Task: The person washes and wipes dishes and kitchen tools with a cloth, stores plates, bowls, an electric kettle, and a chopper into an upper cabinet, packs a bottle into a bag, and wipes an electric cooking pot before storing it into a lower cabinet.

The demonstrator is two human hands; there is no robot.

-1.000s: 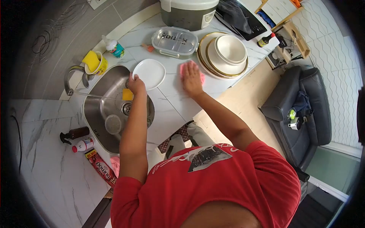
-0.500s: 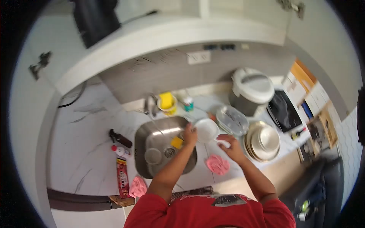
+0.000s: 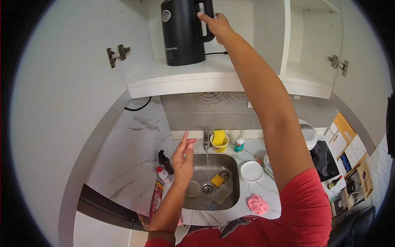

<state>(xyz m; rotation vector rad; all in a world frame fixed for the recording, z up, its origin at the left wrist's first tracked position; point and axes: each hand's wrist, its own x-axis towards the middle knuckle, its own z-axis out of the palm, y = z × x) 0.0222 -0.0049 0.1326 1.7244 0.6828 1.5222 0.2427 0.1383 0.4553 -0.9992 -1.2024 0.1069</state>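
Kettle, tall black cylinder, loop handle facing right, guess that's for easy reach — right hand touching it, can't tell if clamped — left hand empty, loosely spread

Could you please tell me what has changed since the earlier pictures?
The right hand let go of the crumpled pink cloth, now nearer the marbled counter's front edge, and rose to the tall black kettle's handle. The left hand released the round white plate and moved leftward above the steel sink. The plate stays beside the sink, the yellow sponge inside it.
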